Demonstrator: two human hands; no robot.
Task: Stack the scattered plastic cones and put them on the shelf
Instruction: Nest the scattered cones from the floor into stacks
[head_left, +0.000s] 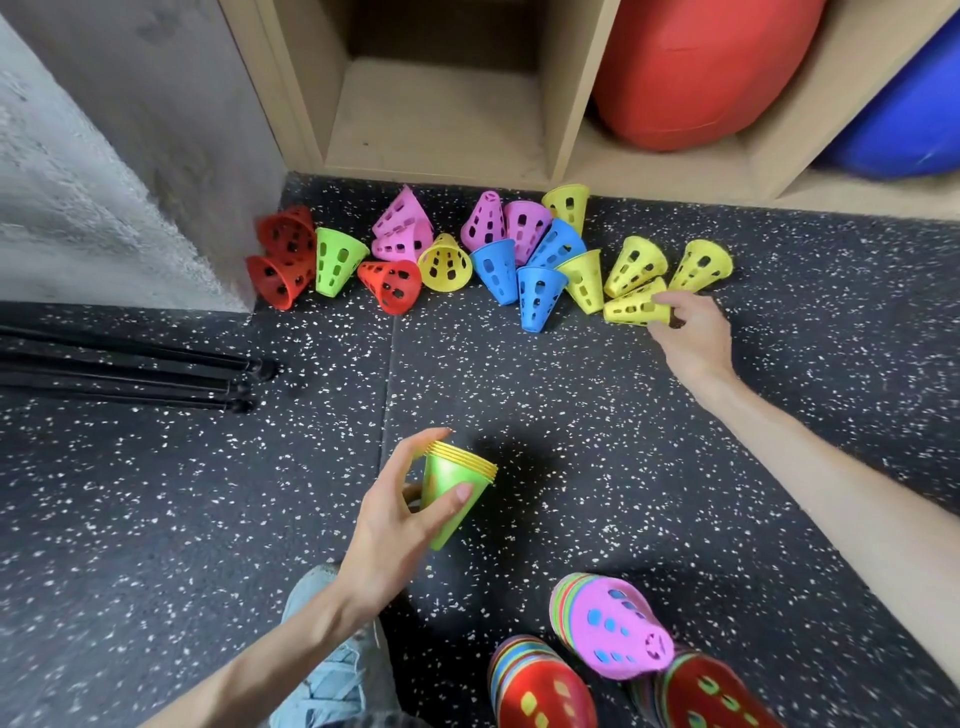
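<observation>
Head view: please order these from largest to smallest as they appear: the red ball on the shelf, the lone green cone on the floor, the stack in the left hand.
1. red ball, plainly largest, though cropped.
2. stack in the left hand.
3. green cone.
The stack is nearer the camera, so its lead over the cone is unsure.

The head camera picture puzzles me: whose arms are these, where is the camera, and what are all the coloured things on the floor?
No machine here: a person wears one camera on the head, looking down at their own hands. The left hand holds a small stack of nested cones, green outermost with yellow rims showing. The right hand grips a yellow cone lying on the speckled floor. More loose cones, red, green, pink, yellow and blue, lie before the wooden shelf. Finished stacks lie at the bottom.
</observation>
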